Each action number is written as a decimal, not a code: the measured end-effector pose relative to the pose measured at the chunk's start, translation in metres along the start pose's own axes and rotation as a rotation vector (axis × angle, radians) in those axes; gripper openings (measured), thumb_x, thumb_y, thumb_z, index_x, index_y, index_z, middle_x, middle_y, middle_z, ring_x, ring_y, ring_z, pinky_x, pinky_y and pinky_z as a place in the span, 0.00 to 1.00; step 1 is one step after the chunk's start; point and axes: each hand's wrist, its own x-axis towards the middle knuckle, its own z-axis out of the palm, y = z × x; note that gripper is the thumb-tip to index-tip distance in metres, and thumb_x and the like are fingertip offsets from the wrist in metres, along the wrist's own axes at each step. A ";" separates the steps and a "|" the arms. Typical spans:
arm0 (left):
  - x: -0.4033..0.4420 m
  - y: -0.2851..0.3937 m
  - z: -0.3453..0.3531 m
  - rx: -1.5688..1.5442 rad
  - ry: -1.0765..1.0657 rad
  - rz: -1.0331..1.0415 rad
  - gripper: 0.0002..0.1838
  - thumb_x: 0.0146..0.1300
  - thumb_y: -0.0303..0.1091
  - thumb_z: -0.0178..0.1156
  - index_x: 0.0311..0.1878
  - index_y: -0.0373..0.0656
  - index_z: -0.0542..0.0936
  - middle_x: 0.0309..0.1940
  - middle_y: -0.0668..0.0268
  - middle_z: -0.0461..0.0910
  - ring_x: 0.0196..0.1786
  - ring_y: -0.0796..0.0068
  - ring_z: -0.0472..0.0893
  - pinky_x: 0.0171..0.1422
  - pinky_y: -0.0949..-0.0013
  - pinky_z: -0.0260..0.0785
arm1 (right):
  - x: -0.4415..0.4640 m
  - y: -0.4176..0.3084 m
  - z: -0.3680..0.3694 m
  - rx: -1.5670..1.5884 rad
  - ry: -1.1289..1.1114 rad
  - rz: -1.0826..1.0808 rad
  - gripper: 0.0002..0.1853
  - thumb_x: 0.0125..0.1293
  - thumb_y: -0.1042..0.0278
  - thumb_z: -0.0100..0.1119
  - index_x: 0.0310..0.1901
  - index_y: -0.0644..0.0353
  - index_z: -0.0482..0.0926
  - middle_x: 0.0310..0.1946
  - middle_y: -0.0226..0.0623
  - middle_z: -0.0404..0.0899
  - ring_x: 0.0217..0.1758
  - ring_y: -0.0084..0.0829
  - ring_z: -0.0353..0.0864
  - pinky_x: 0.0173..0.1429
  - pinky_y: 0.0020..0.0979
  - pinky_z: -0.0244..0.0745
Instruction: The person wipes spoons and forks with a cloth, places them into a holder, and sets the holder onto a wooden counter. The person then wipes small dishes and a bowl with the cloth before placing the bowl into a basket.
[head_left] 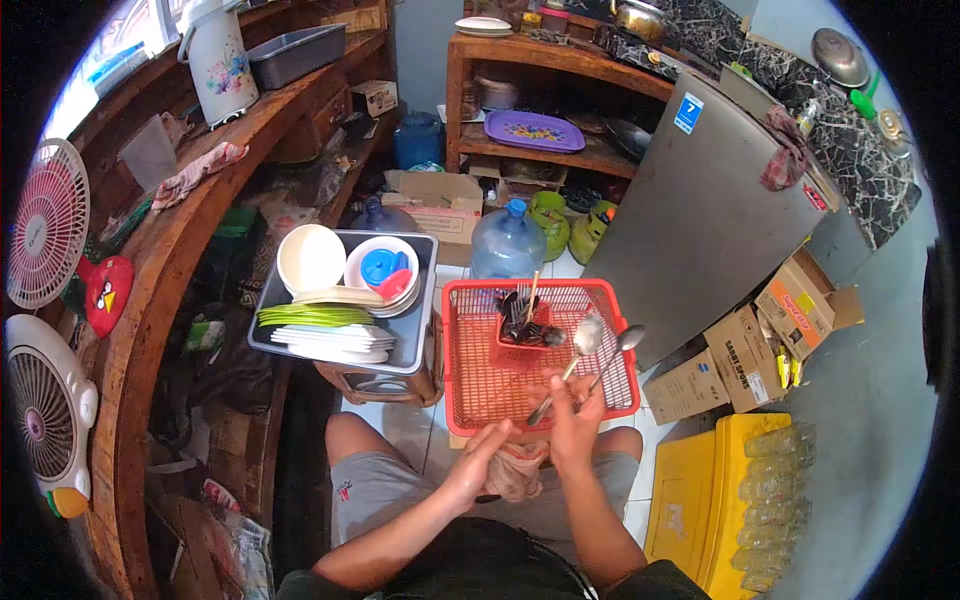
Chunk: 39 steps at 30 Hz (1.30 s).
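Note:
My right hand is closed around a few metal spoons above the near right part of a red plastic basket. One spoon has a bright bowl; another spoon points further right. My left hand is at the basket's near edge, closed on a crumpled pinkish-brown cloth that hangs between my hands. Its fingers are partly hidden by the cloth. Inside the basket, a small red holder contains dark-handled cutlery, a fork and a wooden stick.
Left of the basket, a grey tub on a stool holds stacked plates and bowls. A water jug stands behind. To the right are a fridge, cardboard boxes and a yellow crate with glasses.

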 end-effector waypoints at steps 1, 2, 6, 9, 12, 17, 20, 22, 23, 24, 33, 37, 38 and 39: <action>0.000 -0.001 -0.006 -0.001 0.003 0.001 0.15 0.75 0.45 0.54 0.47 0.41 0.77 0.42 0.67 0.81 0.48 0.78 0.80 0.53 0.71 0.71 | 0.004 -0.003 -0.006 -0.005 0.036 -0.016 0.18 0.71 0.76 0.57 0.36 0.53 0.53 0.44 0.47 0.79 0.39 0.42 0.88 0.41 0.36 0.87; 0.001 -0.006 -0.014 0.187 -0.066 0.068 0.15 0.74 0.44 0.56 0.47 0.40 0.77 0.41 0.67 0.81 0.46 0.78 0.81 0.52 0.72 0.72 | 0.007 -0.006 -0.014 -0.076 0.003 -0.024 0.18 0.71 0.76 0.57 0.35 0.53 0.53 0.45 0.48 0.80 0.42 0.42 0.88 0.41 0.34 0.87; 0.001 0.000 -0.014 0.360 -0.154 0.195 0.13 0.70 0.39 0.63 0.47 0.39 0.77 0.38 0.69 0.82 0.40 0.80 0.82 0.46 0.73 0.73 | 0.004 -0.012 -0.021 -0.109 -0.100 0.065 0.17 0.72 0.77 0.55 0.34 0.53 0.54 0.45 0.49 0.80 0.46 0.45 0.87 0.45 0.35 0.86; -0.005 0.014 0.001 0.625 -0.104 0.341 0.14 0.69 0.39 0.64 0.46 0.38 0.78 0.35 0.69 0.83 0.36 0.79 0.83 0.42 0.72 0.74 | -0.005 -0.011 -0.008 -0.066 -0.169 0.105 0.16 0.72 0.78 0.53 0.35 0.55 0.54 0.45 0.51 0.80 0.48 0.46 0.86 0.48 0.36 0.86; -0.001 0.016 0.003 0.798 -0.089 0.392 0.13 0.70 0.39 0.63 0.44 0.38 0.80 0.34 0.71 0.82 0.37 0.82 0.81 0.43 0.73 0.72 | -0.009 -0.005 -0.002 -0.050 -0.217 0.096 0.16 0.71 0.78 0.55 0.35 0.54 0.56 0.46 0.52 0.79 0.46 0.42 0.86 0.48 0.38 0.86; 0.016 -0.002 -0.013 0.263 -0.259 0.335 0.10 0.73 0.37 0.59 0.45 0.39 0.81 0.36 0.74 0.81 0.41 0.86 0.76 0.48 0.76 0.69 | -0.011 -0.010 0.003 0.085 -0.267 0.134 0.15 0.74 0.77 0.51 0.35 0.56 0.54 0.49 0.57 0.77 0.53 0.49 0.83 0.56 0.41 0.83; 0.013 -0.002 -0.015 0.002 -0.275 0.198 0.09 0.74 0.35 0.56 0.45 0.40 0.81 0.39 0.74 0.81 0.43 0.86 0.76 0.52 0.77 0.67 | -0.010 -0.003 -0.002 0.152 -0.257 0.170 0.16 0.72 0.79 0.54 0.35 0.55 0.54 0.48 0.55 0.78 0.51 0.47 0.84 0.54 0.40 0.84; 0.016 -0.006 -0.018 -0.042 -0.317 0.158 0.10 0.75 0.36 0.54 0.46 0.41 0.81 0.41 0.73 0.80 0.44 0.86 0.75 0.53 0.76 0.68 | -0.013 -0.003 -0.003 0.165 -0.235 0.190 0.17 0.71 0.80 0.55 0.35 0.54 0.55 0.47 0.53 0.79 0.50 0.46 0.85 0.52 0.39 0.85; 0.016 -0.005 -0.019 -0.045 -0.315 0.156 0.10 0.75 0.36 0.54 0.46 0.41 0.81 0.41 0.73 0.80 0.44 0.86 0.75 0.53 0.76 0.68 | -0.013 -0.008 -0.001 0.173 -0.172 0.225 0.18 0.69 0.80 0.57 0.34 0.53 0.55 0.46 0.52 0.80 0.48 0.44 0.86 0.48 0.38 0.86; 0.016 -0.004 -0.020 0.011 -0.321 0.157 0.10 0.76 0.36 0.54 0.46 0.40 0.80 0.42 0.74 0.80 0.45 0.86 0.76 0.54 0.76 0.68 | -0.012 -0.011 -0.001 0.181 -0.111 0.259 0.19 0.68 0.81 0.58 0.34 0.52 0.55 0.45 0.51 0.80 0.45 0.42 0.86 0.45 0.37 0.87; -0.014 0.050 -0.038 1.175 0.004 0.169 0.23 0.60 0.54 0.68 0.47 0.46 0.81 0.35 0.57 0.85 0.43 0.63 0.86 0.47 0.60 0.76 | 0.006 -0.002 -0.043 -0.166 -0.103 -0.032 0.21 0.65 0.83 0.61 0.31 0.53 0.55 0.43 0.54 0.83 0.35 0.32 0.86 0.33 0.32 0.86; -0.014 0.061 -0.063 1.805 0.205 0.249 0.12 0.54 0.44 0.69 0.39 0.51 0.86 0.33 0.54 0.85 0.41 0.52 0.85 0.43 0.50 0.76 | 0.001 -0.007 -0.046 -0.319 -0.179 0.120 0.22 0.66 0.81 0.63 0.30 0.55 0.54 0.43 0.53 0.84 0.31 0.30 0.86 0.30 0.28 0.82; -0.014 0.069 -0.068 1.702 0.241 0.293 0.11 0.56 0.44 0.68 0.38 0.49 0.86 0.32 0.54 0.84 0.39 0.51 0.84 0.43 0.51 0.75 | 0.001 -0.004 -0.048 -0.337 -0.219 0.086 0.22 0.66 0.80 0.63 0.30 0.56 0.54 0.44 0.53 0.84 0.29 0.29 0.86 0.28 0.26 0.80; -0.015 0.077 -0.073 1.600 0.274 0.335 0.10 0.58 0.43 0.68 0.37 0.48 0.85 0.31 0.53 0.84 0.38 0.50 0.84 0.42 0.51 0.75 | -0.001 -0.006 -0.046 -0.337 -0.213 0.091 0.22 0.66 0.80 0.63 0.30 0.56 0.54 0.44 0.53 0.84 0.29 0.29 0.86 0.28 0.26 0.80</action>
